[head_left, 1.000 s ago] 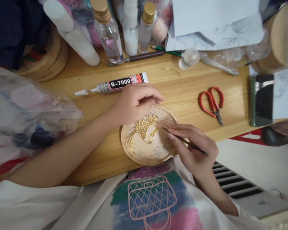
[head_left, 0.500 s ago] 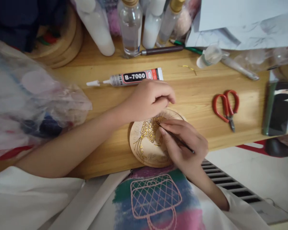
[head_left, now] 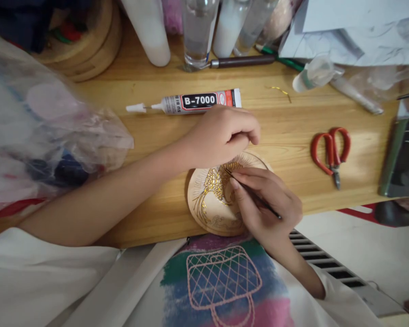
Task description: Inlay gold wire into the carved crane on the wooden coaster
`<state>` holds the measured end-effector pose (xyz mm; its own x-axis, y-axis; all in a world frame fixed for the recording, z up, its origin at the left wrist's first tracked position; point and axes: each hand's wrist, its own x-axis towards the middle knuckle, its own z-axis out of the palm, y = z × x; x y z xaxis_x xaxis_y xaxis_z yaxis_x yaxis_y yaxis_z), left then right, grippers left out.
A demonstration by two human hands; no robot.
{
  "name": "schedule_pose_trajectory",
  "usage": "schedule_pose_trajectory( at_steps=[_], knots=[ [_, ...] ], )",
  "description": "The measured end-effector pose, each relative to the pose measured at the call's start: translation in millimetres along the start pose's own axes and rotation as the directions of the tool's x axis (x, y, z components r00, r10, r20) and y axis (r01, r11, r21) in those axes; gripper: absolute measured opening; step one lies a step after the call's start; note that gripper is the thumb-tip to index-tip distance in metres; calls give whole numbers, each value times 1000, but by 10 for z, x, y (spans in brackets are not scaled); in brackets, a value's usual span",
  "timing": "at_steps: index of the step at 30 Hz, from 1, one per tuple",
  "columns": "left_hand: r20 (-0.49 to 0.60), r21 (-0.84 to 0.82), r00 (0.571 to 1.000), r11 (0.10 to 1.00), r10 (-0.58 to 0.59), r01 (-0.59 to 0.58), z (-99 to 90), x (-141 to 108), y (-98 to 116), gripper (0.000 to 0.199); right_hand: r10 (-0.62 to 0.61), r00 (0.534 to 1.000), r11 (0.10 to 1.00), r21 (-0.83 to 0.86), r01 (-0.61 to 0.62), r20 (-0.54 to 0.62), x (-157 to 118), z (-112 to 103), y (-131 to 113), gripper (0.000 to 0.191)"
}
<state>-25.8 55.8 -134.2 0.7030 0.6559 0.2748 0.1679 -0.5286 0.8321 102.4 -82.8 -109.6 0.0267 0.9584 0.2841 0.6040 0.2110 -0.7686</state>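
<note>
A round wooden disc [head_left: 213,213] lies at the table's front edge, bearing a drawn design partly outlined in gold wire. My right hand [head_left: 271,200] pinches slim dark tweezers [head_left: 259,200], their tip touching or just above the gold pattern. Across the disc's upper edge rests my left hand [head_left: 225,134], fingers curled inward; whatever they may hold is hidden. Just beyond its knuckles lies a glue tube [head_left: 199,101] marked B-7000, with a white cap on its needle tip.
Red-handled pliers [head_left: 331,152] lie to the right, with a phone [head_left: 402,156] farther over. A bit of gold wire [head_left: 282,92] sits behind. Bottles [head_left: 199,36], a dark-handled tool [head_left: 243,61] and papers [head_left: 354,41] line the back. Plastic bags [head_left: 71,122] fill the left.
The whole view has shifted, so the table's things appear farther right and slightly higher. Both hands keep nearly the same pose over the disc.
</note>
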Motion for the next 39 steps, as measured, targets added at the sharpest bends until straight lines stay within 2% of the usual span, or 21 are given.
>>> schedule_pose_trajectory(
  at_steps=[9,21,26,29,32,34,37,39],
  knots=[
    [-4,25,999,999,47,-46,16,-6,-23,29,-7,1000,1000,-10,7,-7,-2,-1,0,20],
    [-11,-13,1000,1000,15,-15,9,-8,-14,29,-42,999,998,-56,41,-27,-11,-10,-10,23],
    [-23,-50,999,998,31,-32,22,-6,-46,28,14,998,999,-32,-16,-54,-6,-33,-30,18],
    [-13,-57,1000,998,28,-28,27,16,-38,27,75,988,997,4,-75,-136,5,-60,3,17],
    [-34,43,999,999,12,-11,-21,-19,44,27,95,980,995,50,-88,-177,16,-100,75,17],
    [-64,191,997,981,52,-39,-95,-120,130,25,73,988,995,73,-64,-138,19,-129,115,17],
    [-6,468,983,869,181,-157,-237,-381,236,22,52,997,991,122,-45,-57,14,-149,134,18],
    [72,554,960,789,271,-264,-316,-564,256,20,66,997,985,160,-61,-27,9,-137,127,17]
  ],
)
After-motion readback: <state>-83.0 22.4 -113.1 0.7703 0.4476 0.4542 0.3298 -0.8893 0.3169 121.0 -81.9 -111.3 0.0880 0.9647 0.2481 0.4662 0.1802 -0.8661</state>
